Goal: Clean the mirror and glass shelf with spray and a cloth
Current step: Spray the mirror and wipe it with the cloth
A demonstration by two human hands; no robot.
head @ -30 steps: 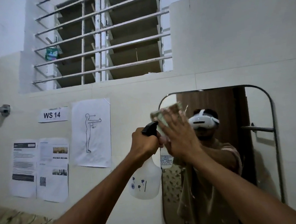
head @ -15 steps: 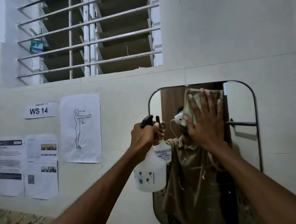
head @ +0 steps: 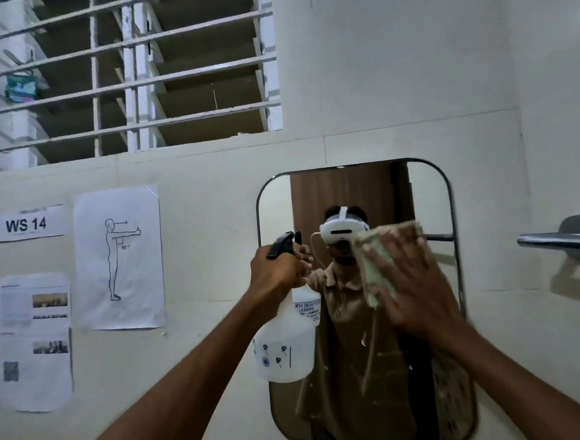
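Greenish cloth [head: 376, 270] lay flat against the mirror [head: 355, 194], at mid-height towards its right edge, and my right hand [head: 411, 287] pressed it there with straight, spread fingers [head: 377, 260]. My left hand [head: 276, 269] held the spray bottle [head: 285, 344] up just in front of the mirror's left edge, its fingers clenched round the neck below the black trigger head [head: 280, 244]; the translucent white body hung upright under the hand and overlapped the mirror's frame. The mirror hung on a pale tiled wall [head: 391, 75] and had a thin dark frame with rounded corners. A chrome bar [head: 564, 241] stuck out of the wall to the right of it. Left of it, printed sheets were taped up, one reading "WS 14" [head: 28, 224] and one with a standing figure [head: 119, 259]. A barred window [head: 127, 76] sat above them.
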